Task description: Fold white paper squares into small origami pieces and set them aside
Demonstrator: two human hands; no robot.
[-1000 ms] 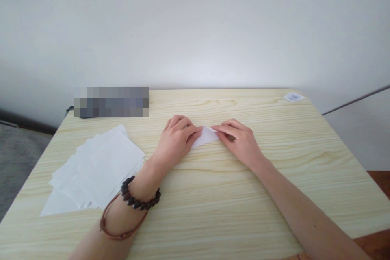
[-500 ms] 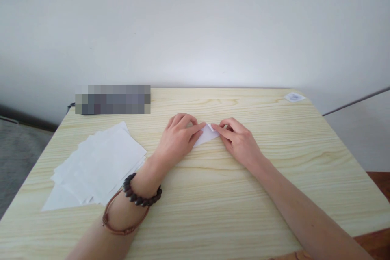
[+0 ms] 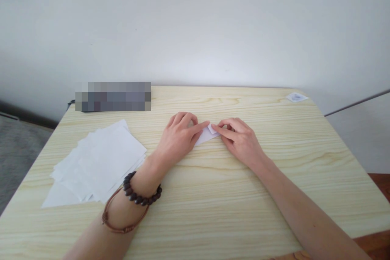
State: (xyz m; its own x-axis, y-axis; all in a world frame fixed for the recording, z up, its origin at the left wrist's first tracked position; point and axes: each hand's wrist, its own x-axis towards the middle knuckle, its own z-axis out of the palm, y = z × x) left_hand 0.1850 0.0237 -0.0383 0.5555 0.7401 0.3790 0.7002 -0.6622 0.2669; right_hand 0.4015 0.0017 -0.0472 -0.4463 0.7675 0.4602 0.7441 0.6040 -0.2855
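Observation:
Between my hands, a small folded piece of white paper [image 3: 206, 136] lies on the light wood-grain table [image 3: 213, 211], with a flap turned over near its top. My left hand [image 3: 183, 132] grips its left side, index finger stretched along the upper edge and thumb below. On the right side, my right hand [image 3: 239, 136] pinches the paper, its index fingertip pressing on the folded flap. Parts of the paper are hidden under the fingers of both hands. A dark beaded bracelet [image 3: 141, 200] and a brown cord bracelet [image 3: 122, 229] circle my left wrist.
A fanned stack of white paper sheets [image 3: 103, 162] lies to the left of my left forearm. At the back left sits a dark, blurred-out object [image 3: 114, 99]. A small diamond-shaped folded paper [image 3: 297, 97] rests at the far right corner, by the wall [image 3: 213, 28].
The flap under my right fingertips now lies flatter and looks wider. My left index fingertip has slid slightly right along the upper edge.

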